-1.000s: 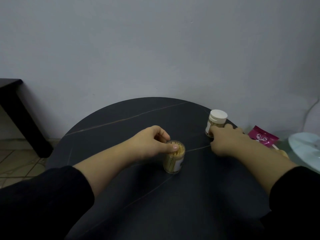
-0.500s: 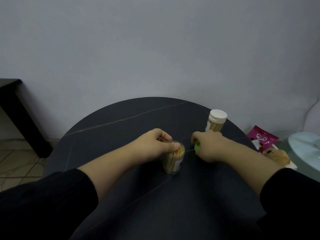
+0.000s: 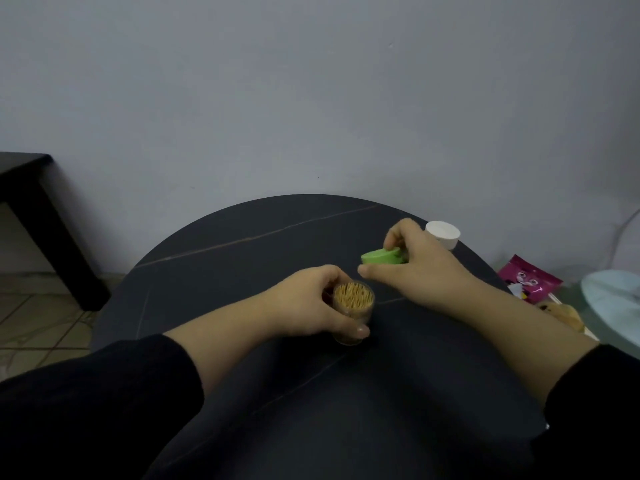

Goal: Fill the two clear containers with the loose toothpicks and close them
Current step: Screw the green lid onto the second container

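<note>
Dark round desk [image 3: 242,258] fills the lower frame; at centre, the left hand [image 3: 304,306] grips an uncapped, toothpick-packed container [image 3: 353,306], while the right hand [image 3: 419,268] pinches a green lid [image 3: 381,257] just above it, right.

Dim, flat, bluish light with no clear source. The wall [image 3: 311,81] is an even grey, darkening toward the frame corners. The table [image 3: 242,244] is matt dark, with a soft shadow under the left hand [image 3: 304,306] and jar [image 3: 348,337]. At the bottom the sleeves [image 3: 86,410] sink to detailless black. The right hand [image 3: 426,271] and lid [image 3: 379,257] look slightly smeared. Wide-angle bending and softness grow toward the right edge.
</note>
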